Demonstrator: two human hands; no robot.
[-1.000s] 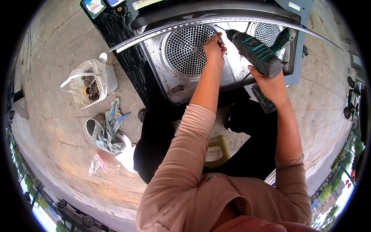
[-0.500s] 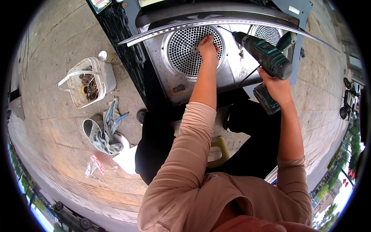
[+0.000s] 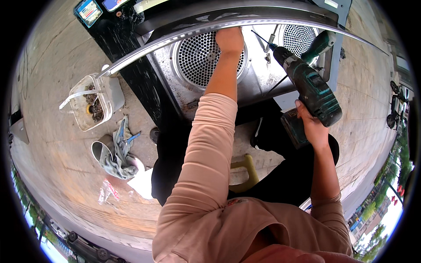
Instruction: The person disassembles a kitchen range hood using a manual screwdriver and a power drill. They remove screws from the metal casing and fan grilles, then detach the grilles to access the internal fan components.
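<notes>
My left hand [image 3: 229,40] is curled over the large perforated metal disc [image 3: 191,61], just below a long curved metal strip [image 3: 166,40]; its fingertips are hidden, as is whatever they grip. My right hand [image 3: 312,125] is shut on a black-and-teal cordless drill [image 3: 309,87], its thin bit angled up-left over the steel panel. A second green tool [image 3: 318,46] lies behind the drill, near a smaller perforated disc [image 3: 298,34]. The steel panel [image 3: 164,74] sits on a black sheet [image 3: 123,52].
On the pavement at left are a white bucket [image 3: 112,103] with debris, a metal container [image 3: 101,150], a grey rag [image 3: 118,160] with blue-handled pliers [image 3: 131,138], and plastic wrapping [image 3: 107,193]. A yellow stool [image 3: 247,173] is between my legs; a parked scooter [image 3: 392,105] stands far right.
My left hand has moved up toward the strip. My right hand and the drill have moved down toward me, pulling the bit back from the strip, whose left end now sits lower and further left.
</notes>
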